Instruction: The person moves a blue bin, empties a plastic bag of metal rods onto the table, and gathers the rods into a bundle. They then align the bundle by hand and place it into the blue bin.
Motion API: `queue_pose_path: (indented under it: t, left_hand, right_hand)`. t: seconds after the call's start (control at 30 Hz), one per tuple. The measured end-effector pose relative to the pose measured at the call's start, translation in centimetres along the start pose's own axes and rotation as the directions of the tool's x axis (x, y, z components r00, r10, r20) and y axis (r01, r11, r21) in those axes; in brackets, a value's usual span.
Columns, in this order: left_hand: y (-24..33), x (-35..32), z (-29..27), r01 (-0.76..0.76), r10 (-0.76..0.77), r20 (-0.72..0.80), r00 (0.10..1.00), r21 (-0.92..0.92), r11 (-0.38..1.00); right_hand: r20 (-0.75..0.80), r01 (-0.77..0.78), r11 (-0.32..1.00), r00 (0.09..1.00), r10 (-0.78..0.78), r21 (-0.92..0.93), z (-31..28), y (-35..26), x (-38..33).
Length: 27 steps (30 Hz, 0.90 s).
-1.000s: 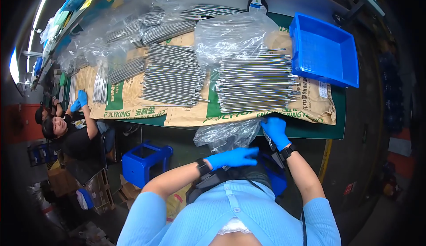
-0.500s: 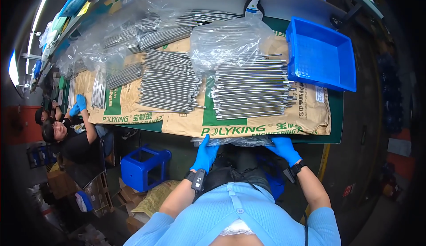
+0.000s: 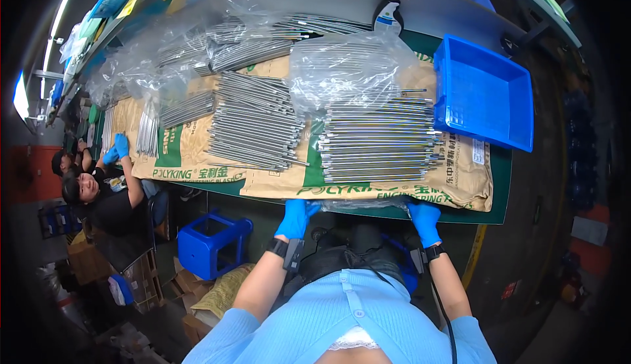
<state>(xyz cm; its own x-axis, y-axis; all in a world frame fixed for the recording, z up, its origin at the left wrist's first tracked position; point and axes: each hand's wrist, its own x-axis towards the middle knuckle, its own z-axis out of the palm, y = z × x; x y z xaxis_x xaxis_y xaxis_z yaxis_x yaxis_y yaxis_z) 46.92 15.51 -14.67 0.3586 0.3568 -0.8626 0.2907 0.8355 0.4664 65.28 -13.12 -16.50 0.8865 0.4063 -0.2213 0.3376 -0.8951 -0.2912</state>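
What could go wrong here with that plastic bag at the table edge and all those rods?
1. Both gloved hands, left hand and right hand, grip the bag at the table edge; thin film might tear or slip.
2. The near rods lie loose just behind it; a tug could drag some off the edge.
3. Rod ends could snag the gloves.

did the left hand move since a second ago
Yes. The left hand went from chest height, well short of the table, up to the near table edge, and now grips the clear plastic bag there opposite the right hand.
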Motion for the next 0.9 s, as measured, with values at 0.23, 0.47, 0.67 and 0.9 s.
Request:
queue_pose_path:
  t: [0.23,0.47,0.67,0.9]
  left_hand:
    - [0.8,4.3,2.2,-0.262,0.264,-0.079,0.961,0.029,0.965]
    - [2.2,4.1,1.4,-0.154,0.168,0.001,0.986,0.397,0.905]
    - [-2.0,2.7,-1.3,-0.082,0.103,0.277,0.955,-0.086,0.993]
    - [-0.9,-2.4,2.3,0.071,0.135,0.456,0.880,-0.406,0.911]
  right_hand:
    - [-0.266,0.067,0.995,0.960,-0.083,-0.067,2.3,1.0,3.4]
    - [-0.077,-0.208,0.974,0.974,0.215,0.085,3.9,-0.2,3.1]
    - [0.253,-0.337,0.260,0.917,0.308,0.905,4.7,0.2,0.0]
    - [0.063,-0.091,0.191,0.987,0.148,0.977,1.4,-4.9,-3.8]
